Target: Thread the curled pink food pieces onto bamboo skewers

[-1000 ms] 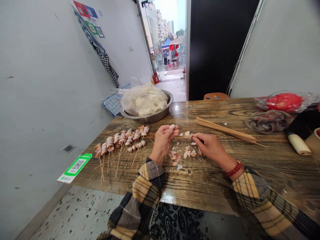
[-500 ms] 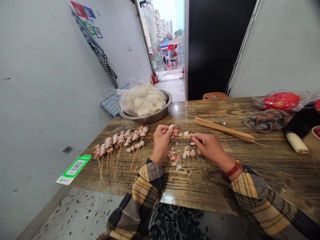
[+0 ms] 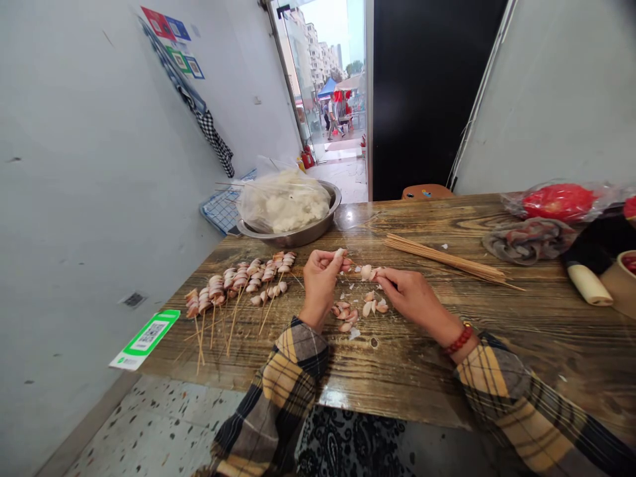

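Observation:
Near the middle of the wooden table, my left hand pinches a pale garlic clove at its fingertips. A thin stick runs from there toward the right. My right hand, with a red bead bracelet at the wrist, has its fingers closed on garlic cloves by the stick's other end. Loose cloves and bits of skin lie on the wood between the hands. Several skewers of garlic rest left of my left hand. A bundle of bare sticks lies beyond my right hand.
A metal basin with a plastic bag of pale food stands at the table's far left edge. On the right are a crumpled cloth, a red bagged item and a container. People walk outside the door.
My right hand has shifted slightly left with the cloves, toward my left hand. My left hand has hardly moved. A person in a light top has appeared outside the door.

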The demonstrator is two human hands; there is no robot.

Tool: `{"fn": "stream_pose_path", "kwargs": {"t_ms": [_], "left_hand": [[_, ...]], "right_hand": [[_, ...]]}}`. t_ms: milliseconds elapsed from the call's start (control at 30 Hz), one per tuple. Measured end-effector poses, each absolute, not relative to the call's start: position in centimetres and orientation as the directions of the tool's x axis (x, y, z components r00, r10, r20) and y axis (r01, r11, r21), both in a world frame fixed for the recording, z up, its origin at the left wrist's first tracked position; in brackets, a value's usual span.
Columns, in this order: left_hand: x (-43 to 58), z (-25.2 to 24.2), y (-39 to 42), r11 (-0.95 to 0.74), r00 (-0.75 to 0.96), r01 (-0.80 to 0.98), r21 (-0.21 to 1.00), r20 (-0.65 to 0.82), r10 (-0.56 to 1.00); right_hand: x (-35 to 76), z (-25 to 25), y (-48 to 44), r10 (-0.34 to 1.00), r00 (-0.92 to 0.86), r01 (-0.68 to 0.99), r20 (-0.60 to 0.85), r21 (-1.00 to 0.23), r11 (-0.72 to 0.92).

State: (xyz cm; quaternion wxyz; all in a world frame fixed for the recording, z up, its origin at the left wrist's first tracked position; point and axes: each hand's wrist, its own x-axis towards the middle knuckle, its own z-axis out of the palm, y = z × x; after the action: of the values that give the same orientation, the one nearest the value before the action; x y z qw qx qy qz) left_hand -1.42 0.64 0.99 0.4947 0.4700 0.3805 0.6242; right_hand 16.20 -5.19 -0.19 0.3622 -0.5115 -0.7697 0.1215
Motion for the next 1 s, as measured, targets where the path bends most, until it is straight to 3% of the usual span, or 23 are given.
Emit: {"fn": "stream_pose_path", "kwargs": {"t_ms": [300,667,1000], "left_hand": [[-1.35,0.97,0.69,-0.229,-0.062,-0.277,0.933,0.22,0.974],[-1.24,0.92,0.6,-0.353,-0.098,-0.05,0.934,0.348,0.933],[-1.33,0.39,0.73,-0.363,-0.069,0.011,0.932,0.362,0.929]], "right_hand": [[16.29,-0.32,-5.08,0.873,-0.218,0.689,0.437,-0.564,0.455],[15.79,-0.54,-5.15,0.875,-0.19,0.708,0.445,-0.556,0.436],[15.47,-0.35,-5.16,0.874,-0.172,0.654,0.454,-0.611,0.446]]}}
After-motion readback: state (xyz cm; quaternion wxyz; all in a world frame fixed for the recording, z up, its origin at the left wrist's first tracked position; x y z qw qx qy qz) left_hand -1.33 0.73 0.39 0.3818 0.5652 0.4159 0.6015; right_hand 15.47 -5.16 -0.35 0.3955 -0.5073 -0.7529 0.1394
